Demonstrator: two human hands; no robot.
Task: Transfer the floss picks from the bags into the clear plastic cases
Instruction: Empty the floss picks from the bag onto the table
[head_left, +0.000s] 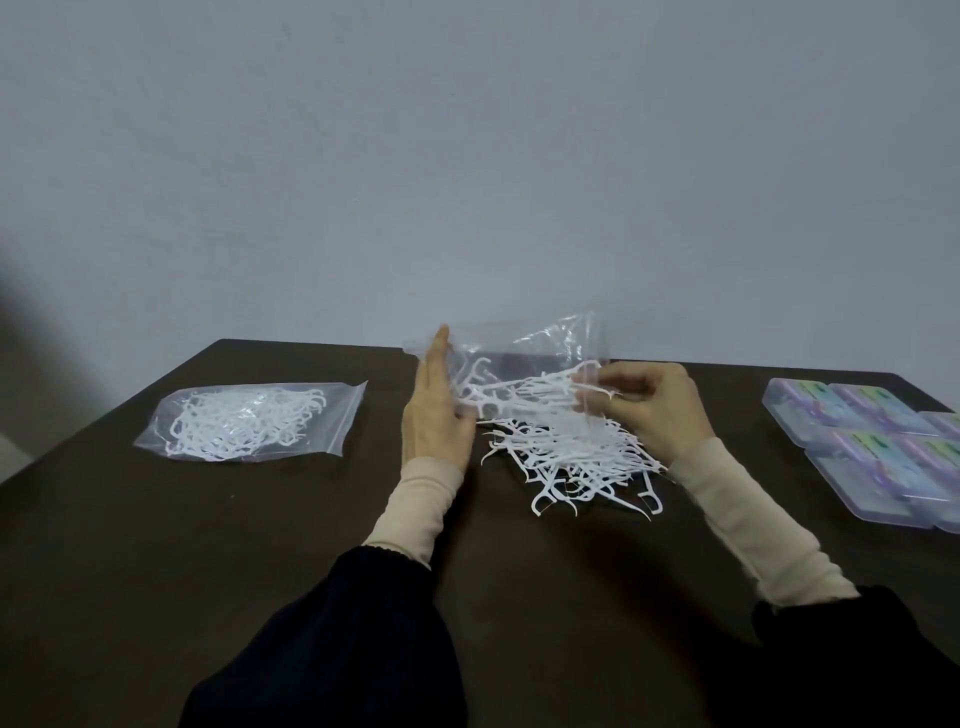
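Head view, looking down over a dark brown worktop (260, 545) set against a plain grey wall (467, 156). Both forearms reach forward from dark outer sleeves, with cream inner sleeves running to the wrists.

The left hand (436, 415) stands on edge, palm turned inward toward the right, fingers straight and held together, pointing away from the person. Its flat palm and fingers lie against the left side of a clear plastic bag (524, 358), which is lifted above the worktop with a few floss picks showing through it. Whether the thumb hooks round the film cannot be told.

The right hand (649, 405) is to the right of the bag, back of the hand up, wrist bent a little, fingers curled inward. Its fingertips (597, 387) pinch the right edge of the bag, with some white picks at the same spot.

Below the bag, between the two wrists, a loose pile of white floss picks (576, 467) is spread on the worktop, a few stragglers reaching toward the person.

Well to the left lies a second clear bag (249, 421), flat on the worktop and full of picks; its zip edge faces right.

At the right edge of the worktop sits a group of clear plastic cases (872, 447), lying flat side by side with coloured labels inside, lids closed as far as can be seen.
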